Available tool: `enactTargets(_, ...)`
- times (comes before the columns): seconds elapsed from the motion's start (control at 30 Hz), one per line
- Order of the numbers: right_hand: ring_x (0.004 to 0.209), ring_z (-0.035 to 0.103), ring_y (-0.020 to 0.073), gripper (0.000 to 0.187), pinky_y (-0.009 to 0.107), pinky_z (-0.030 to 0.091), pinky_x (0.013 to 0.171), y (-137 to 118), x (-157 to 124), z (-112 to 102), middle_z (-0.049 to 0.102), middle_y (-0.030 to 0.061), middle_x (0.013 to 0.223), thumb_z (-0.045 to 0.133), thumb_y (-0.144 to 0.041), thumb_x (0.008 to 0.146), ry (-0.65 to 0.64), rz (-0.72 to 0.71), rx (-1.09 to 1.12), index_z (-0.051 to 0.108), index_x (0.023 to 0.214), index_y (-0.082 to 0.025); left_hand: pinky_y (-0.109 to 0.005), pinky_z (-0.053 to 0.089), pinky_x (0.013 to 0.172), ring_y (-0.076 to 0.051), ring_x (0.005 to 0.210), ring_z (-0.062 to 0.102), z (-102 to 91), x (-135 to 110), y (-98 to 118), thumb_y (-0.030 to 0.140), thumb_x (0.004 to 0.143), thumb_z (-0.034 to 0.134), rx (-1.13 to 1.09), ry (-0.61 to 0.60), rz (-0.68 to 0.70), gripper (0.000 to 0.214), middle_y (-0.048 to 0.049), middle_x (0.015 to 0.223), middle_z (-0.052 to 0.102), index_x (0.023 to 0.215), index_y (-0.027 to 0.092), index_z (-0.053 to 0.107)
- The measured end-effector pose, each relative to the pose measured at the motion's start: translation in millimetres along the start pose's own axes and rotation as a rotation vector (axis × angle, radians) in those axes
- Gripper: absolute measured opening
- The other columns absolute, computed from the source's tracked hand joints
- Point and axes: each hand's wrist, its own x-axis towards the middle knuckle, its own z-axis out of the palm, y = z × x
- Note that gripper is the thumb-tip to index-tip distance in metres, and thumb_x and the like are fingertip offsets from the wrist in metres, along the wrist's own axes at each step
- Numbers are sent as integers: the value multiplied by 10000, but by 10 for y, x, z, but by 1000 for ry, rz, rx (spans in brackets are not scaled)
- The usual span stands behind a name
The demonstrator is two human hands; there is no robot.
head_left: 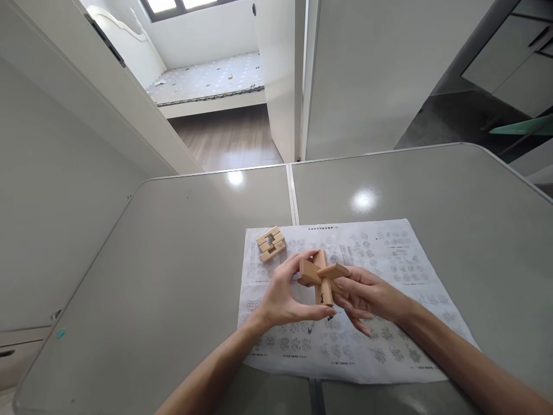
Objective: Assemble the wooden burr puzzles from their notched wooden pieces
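Observation:
Just above the printed sheet, a cross-shaped wooden puzzle (323, 275) of interlocking pale bars is held between both hands. My left hand (283, 291) grips it from the left, the fingers at its far end and the thumb at its near end, where a small dark mark shows on the wood. From the right, my right hand (365, 291) holds one of its arms between thumb and fingers, with the other fingers partly spread below. A second wooden puzzle (271, 244), blocky with gaps in its middle, rests on the sheet's upper left, apart from both hands.
The white instruction sheet (401, 276), covered in small diagrams, lies on a grey folding table (173, 276) with a seam down its middle. Beyond the far table edge are an open door (280, 69) and a bed (211, 75). A wall stands close on the left.

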Motion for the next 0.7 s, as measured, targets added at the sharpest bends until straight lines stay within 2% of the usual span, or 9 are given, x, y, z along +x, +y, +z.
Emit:
enactTargets(0.1,366,441,32,295,217,609,433,5,3,-22,703,21,759,563,-406,1078,-79,32,58,669,1021,-136,-414,589,920,-301,1075,686,-2,8,-21,573,866,775,-39,-11,-34,596,-146,1219,711,1286,162,678)
enactTargets(0.13,356,442,30,295,214,605,425,5,3,-30,726,34,780,581,-413,1069,-89,40,76,666,1006,-137,-413,590,920,-293,1061,691,-2,8,-28,569,911,730,-42,6,-41,554,-146,1191,720,1281,160,683)
enactTargets(0.2,335,419,20,285,200,590,405,-3,0,-42,754,44,820,617,-425,1049,-62,27,105,665,1017,-145,-439,571,995,-300,1118,689,2,8,-43,543,950,699,-47,52,-40,579,-145,1198,726,1393,179,624)
enactTargets(0.27,319,364,6,278,177,562,382,-32,-3,-46,754,37,830,645,-427,1031,27,-30,119,676,1025,-151,-472,537,1077,-313,1221,663,11,7,-56,513,953,713,-60,76,-21,670,-146,1300,700,1521,223,509)
enactTargets(0.4,331,265,0,282,146,511,356,-138,-1,-26,706,7,781,709,-442,982,331,-180,103,716,982,-160,-500,514,1125,-313,1339,603,34,13,-70,447,988,687,-73,119,22,667,-138,1487,594,1577,284,420)
enactTargets(0.53,369,270,11,253,126,493,373,-229,17,-41,625,-39,736,766,-433,942,585,-332,151,724,999,-190,-479,549,1076,-299,1308,618,38,26,-45,385,1023,638,-37,127,10,496,-145,1449,611,1486,253,519)
enactTargets(0.7,445,353,13,191,96,499,434,-277,4,-172,598,-45,787,816,-324,916,703,-490,256,711,1020,-202,-404,586,957,-243,1135,671,33,40,-1,322,1038,601,59,113,6,249,-127,1270,669,1258,220,659)
